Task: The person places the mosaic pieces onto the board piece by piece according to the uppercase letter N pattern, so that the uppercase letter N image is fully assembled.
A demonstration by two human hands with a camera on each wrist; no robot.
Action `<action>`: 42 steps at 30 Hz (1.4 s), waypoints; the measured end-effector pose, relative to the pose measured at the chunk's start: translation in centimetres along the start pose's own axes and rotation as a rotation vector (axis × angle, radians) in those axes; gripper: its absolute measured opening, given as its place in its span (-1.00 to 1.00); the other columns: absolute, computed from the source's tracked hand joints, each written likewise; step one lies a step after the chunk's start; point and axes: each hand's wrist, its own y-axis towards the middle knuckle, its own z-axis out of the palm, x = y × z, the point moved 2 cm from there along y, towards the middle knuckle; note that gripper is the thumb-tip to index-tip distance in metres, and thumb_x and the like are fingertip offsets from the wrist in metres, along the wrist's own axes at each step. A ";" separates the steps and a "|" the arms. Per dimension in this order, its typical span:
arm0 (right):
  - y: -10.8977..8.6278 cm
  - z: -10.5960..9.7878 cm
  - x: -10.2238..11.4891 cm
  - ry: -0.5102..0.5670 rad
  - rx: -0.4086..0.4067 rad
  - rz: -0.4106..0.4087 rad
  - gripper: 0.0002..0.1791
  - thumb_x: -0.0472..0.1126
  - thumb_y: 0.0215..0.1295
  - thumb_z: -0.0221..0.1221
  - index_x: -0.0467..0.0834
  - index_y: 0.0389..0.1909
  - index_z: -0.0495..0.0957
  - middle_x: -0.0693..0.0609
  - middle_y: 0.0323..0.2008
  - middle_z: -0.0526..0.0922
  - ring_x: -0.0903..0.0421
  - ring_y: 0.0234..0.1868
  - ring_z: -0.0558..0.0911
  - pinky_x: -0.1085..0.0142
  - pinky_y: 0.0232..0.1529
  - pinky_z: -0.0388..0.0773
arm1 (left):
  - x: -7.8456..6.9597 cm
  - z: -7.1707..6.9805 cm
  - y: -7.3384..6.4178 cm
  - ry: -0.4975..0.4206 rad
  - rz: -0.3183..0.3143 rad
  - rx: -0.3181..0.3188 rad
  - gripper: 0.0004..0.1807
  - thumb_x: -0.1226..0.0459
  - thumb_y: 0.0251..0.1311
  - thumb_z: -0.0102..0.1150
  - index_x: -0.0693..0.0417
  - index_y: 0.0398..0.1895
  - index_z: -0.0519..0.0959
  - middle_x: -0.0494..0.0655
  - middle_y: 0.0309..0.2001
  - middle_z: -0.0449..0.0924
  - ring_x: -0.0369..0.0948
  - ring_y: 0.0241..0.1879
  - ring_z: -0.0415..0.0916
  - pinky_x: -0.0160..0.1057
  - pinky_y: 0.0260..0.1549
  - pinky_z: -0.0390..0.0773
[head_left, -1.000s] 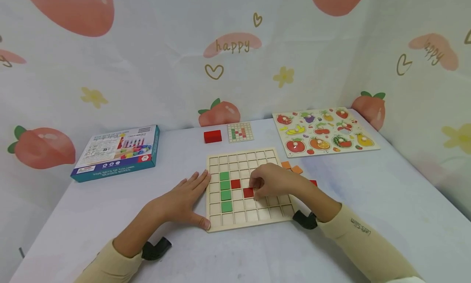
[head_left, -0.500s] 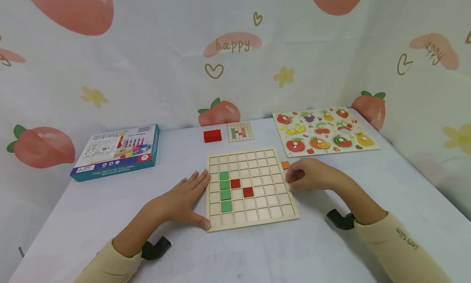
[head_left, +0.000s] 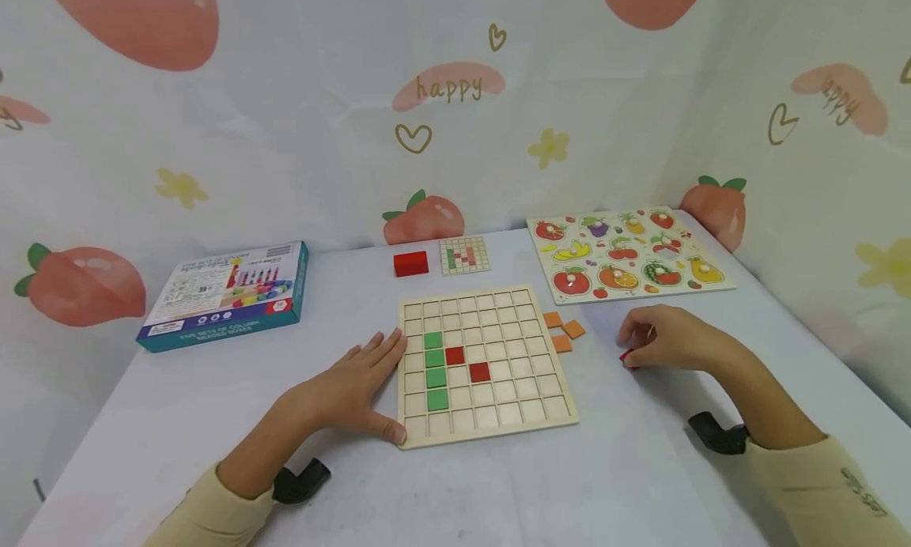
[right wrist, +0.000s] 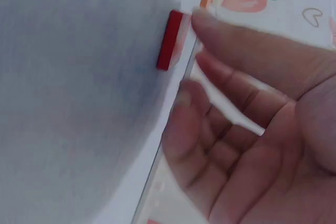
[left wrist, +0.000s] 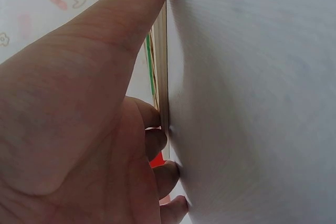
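Note:
My left hand [head_left: 349,393] lies spread along the left edge of a wooden grid board [head_left: 491,436], fingertips and thumb at its rim. In the left wrist view the fingers [left wrist: 168,179] rest by the board's side. On the board sit a column of several green tiles [head_left: 436,377] and two red tiles [head_left: 480,371], set diagonally. Right of the board, my right hand [head_left: 669,337] is low over the table at a loose red tile [head_left: 625,357]. In the right wrist view, thumb and forefinger stand apart, with the red tile [right wrist: 170,40] beside the thumb tip.
Three orange tiles [head_left: 562,343] lie by the board's right edge. Behind the board are a red block [head_left: 411,264] and a small pattern card [head_left: 465,256]. A fruit puzzle board [head_left: 629,256] lies at the back right, a beaded-boxes carton [head_left: 228,294] at the left.
My right hand has left the red tile on the board and moved right, past the orange tiles, to the loose red tile. The left hand has stayed at the board's edge.

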 end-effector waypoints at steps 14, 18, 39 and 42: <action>-0.1 0.1 -0.1 0.004 0.102 0.029 -0.73 -0.09 0.12 0.48 -0.13 -0.35 0.61 0.06 -0.48 0.54 0.07 -0.37 0.47 0.21 -0.36 0.44 | 0.0 0.1 0.1 0.012 -0.015 0.004 0.49 -0.48 -0.28 0.33 0.05 0.63 -0.14 -0.03 0.62 -0.26 0.08 0.57 -0.38 0.20 0.44 -0.17; -0.1 0.5 0.1 -0.006 0.110 0.015 -0.74 -0.15 0.10 0.49 -0.13 -0.36 0.59 0.05 -0.47 0.52 0.07 -0.36 0.46 0.21 -0.36 0.44 | 0.0 0.1 0.1 0.013 -0.010 0.003 0.48 -0.48 -0.27 0.32 0.06 0.63 -0.14 -0.03 0.62 -0.26 0.08 0.57 -0.37 0.20 0.44 -0.17; 0.1 2.1 2.9 -0.071 0.057 -0.131 -0.78 -0.24 0.08 0.46 -0.09 -0.35 0.58 0.10 -0.44 0.53 0.11 -0.33 0.49 0.29 -0.33 0.54 | -0.1 0.0 0.0 0.010 -0.009 0.003 0.48 -0.47 -0.27 0.34 0.05 0.63 -0.13 -0.03 0.62 -0.25 0.09 0.57 -0.38 0.20 0.44 -0.16; 0.2 2.2 3.4 -0.066 0.048 -0.159 -0.79 -0.25 0.08 0.46 -0.09 -0.35 0.58 0.10 -0.43 0.54 0.11 -0.33 0.49 0.30 -0.34 0.55 | -0.1 0.1 0.0 0.009 -0.006 0.003 0.48 -0.47 -0.27 0.34 0.06 0.63 -0.14 -0.02 0.62 -0.25 0.10 0.57 -0.38 0.21 0.44 -0.16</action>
